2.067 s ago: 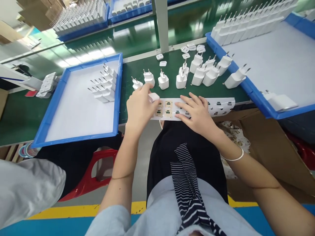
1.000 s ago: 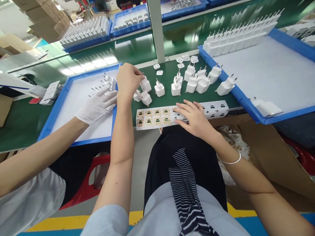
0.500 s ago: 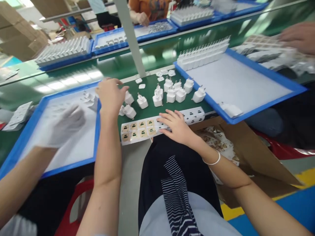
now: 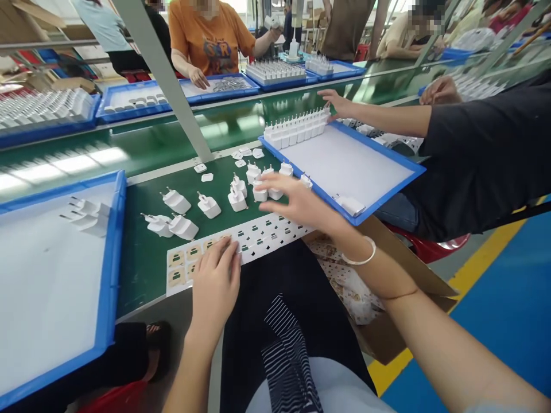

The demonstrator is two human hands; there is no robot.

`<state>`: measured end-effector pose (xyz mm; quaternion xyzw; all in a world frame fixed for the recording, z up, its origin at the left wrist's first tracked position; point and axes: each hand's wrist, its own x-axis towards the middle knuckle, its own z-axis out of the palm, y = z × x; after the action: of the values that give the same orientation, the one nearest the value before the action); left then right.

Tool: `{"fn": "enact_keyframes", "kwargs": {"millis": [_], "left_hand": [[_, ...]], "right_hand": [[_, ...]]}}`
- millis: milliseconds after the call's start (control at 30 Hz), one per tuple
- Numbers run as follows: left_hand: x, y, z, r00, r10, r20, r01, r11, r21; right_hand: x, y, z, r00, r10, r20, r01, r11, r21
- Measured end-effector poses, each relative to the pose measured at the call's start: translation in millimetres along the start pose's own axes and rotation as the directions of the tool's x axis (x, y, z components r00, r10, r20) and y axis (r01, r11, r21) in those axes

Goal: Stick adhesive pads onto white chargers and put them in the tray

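My left hand [image 4: 216,278] rests on the sticker sheet [image 4: 267,236], its fingers stretched out over the tan stickers [image 4: 193,250] at the left end. Nothing shows in its grasp. Above the right part of the sheet, my right hand [image 4: 293,198] is open, fingers spread, in front of several white plug adapters [image 4: 237,198] standing with pins up. It partly hides some of them. Farther left on the green table are more adapters, one a standing plug adapter [image 4: 209,205] and one a tipped plug adapter [image 4: 183,227]. Small white covers [image 4: 207,177] lie behind them.
A blue-rimmed tray [image 4: 387,192] at the right holds a row of plugs [image 4: 297,131]; a co-worker's hand [image 4: 338,104] touches the row's end. Another blue-rimmed tray [image 4: 112,275] stands left with a few plugs [image 4: 88,215]. An open cardboard box [image 4: 396,330] sits below the table edge.
My left hand has come back from the adapters to the sheet. My right hand has lifted off the sheet toward the adapters. The gloved co-worker's hand at the left is gone; the view has turned right.
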<state>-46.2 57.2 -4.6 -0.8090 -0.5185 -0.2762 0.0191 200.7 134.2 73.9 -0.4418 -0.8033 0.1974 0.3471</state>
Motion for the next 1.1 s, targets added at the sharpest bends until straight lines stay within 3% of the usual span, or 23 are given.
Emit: {"fn": "enact_keyframes", "kwargs": {"millis": [100, 200, 300, 400, 567, 833, 933, 1100], "left_hand": [[-1, -1, -0.2, 1.0, -0.018, -0.024, 0.019, 0.999, 0.046], [-3, -2, 1.9, 0.997, -0.062, -0.054, 0.066, 0.996, 0.065], [-5, -2, 3.7, 0.993, -0.076, -0.096, 0.08, 0.996, 0.036], [-10, 1, 1.9, 0.985, -0.048, -0.166, 0.048, 0.999, -0.007], [-21, 8, -4.1, 0.971, -0.016, -0.239, 0.003, 0.999, -0.053], [-29, 12, -0.3, 0.967, -0.009, -0.256, -0.024, 0.992, -0.125], [-31, 16, 1.7, 0.97, -0.03, -0.241, -0.007, 0.988, -0.151], [-31, 24, 3.6, 0.973, -0.013, -0.229, -0.026, 0.986, -0.166]], "right_hand": [[58, 28, -50, 0.982, 0.155, -0.111, -0.171, 0.973, -0.155], [120, 69, -73, 0.922, 0.349, -0.169, -0.386, 0.872, -0.303], [161, 102, -63, 0.842, 0.5, -0.205, -0.54, 0.771, -0.339], [178, 118, -39, 0.798, 0.554, -0.237, -0.602, 0.72, -0.345], [186, 125, -21, 0.738, 0.621, -0.266, -0.675, 0.663, -0.325], [164, 125, -53, 0.674, 0.723, -0.151, -0.738, 0.663, -0.125], [146, 126, -63, 0.672, 0.729, -0.131, -0.74, 0.668, -0.078], [122, 127, -71, 0.718, 0.692, -0.074, -0.691, 0.722, 0.044]]}}
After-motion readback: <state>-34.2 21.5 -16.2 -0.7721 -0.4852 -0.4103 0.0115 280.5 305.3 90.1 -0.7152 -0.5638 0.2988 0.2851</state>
